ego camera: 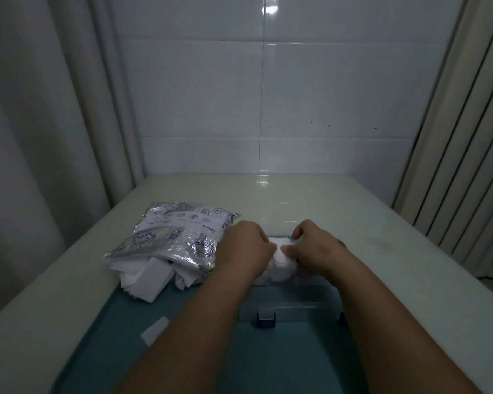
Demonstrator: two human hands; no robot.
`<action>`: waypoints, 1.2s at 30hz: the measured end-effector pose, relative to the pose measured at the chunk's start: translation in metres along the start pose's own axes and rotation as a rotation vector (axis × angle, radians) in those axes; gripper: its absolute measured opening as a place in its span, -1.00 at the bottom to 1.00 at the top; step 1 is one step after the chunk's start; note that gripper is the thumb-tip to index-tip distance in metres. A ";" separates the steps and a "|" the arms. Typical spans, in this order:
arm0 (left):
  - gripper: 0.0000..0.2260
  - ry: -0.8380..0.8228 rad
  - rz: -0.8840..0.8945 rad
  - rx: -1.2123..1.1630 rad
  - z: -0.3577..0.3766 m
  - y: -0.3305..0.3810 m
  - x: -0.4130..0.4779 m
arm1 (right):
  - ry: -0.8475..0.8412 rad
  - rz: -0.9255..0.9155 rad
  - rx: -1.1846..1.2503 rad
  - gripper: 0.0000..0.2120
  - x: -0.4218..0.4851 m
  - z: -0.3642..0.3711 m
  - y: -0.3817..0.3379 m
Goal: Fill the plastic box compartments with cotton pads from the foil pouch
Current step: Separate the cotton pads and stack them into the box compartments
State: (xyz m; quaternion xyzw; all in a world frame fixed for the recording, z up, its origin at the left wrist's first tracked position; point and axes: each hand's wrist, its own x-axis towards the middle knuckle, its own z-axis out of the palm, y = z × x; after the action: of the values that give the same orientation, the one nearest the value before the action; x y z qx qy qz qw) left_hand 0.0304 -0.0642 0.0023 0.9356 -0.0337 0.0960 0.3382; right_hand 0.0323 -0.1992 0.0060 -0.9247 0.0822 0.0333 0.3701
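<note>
Nearest, at the left, a single loose pad [155, 334] lies on the teal mat [120, 351], and right of it sits the clear plastic box [293, 308], a blue latch [266, 319] on its near edge. Over the box's far side the left hand [246, 245] and right hand [315, 248] meet, both with fingers curled round a white wad of cotton pads [281, 255]. Just left of the hands the foil pouch [177, 234] lies on the pale table [353, 211], more spilled pads [145, 280] at its near mouth.

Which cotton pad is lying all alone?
The small white pad on the teal mat, nearest the camera. The other pads spill in a heap from the foil pouch or sit in the plastic box.
</note>
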 end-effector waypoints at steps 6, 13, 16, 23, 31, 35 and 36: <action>-0.89 -0.009 0.066 0.073 0.002 0.002 -0.002 | 0.026 -0.005 -0.133 -0.71 -0.005 0.000 -0.006; -0.83 -0.093 0.139 0.178 0.002 0.008 -0.003 | 0.023 -0.033 -0.214 -0.87 -0.008 -0.003 -0.007; -0.73 -0.094 0.143 0.163 0.001 0.007 -0.005 | -0.001 -0.033 -0.189 -0.96 -0.008 -0.005 -0.006; -0.70 -0.140 0.143 0.239 0.003 0.008 -0.002 | -0.033 -0.007 -0.155 -0.87 -0.009 -0.008 -0.008; -0.73 -0.195 0.144 0.301 0.008 0.006 0.004 | -0.070 0.014 -0.157 -0.76 -0.010 -0.009 -0.007; -0.77 -0.209 0.164 0.385 0.012 0.005 0.003 | -0.075 0.014 -0.151 -0.77 -0.010 -0.008 -0.009; -0.76 -0.206 0.172 0.405 0.012 0.005 0.003 | -0.078 0.009 -0.150 -0.78 -0.011 -0.008 -0.009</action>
State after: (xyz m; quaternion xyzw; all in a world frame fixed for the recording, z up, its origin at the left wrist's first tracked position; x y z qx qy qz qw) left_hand 0.0347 -0.0754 -0.0027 0.9828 -0.1277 0.0336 0.1291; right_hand 0.0233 -0.1975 0.0191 -0.9475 0.0692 0.0769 0.3025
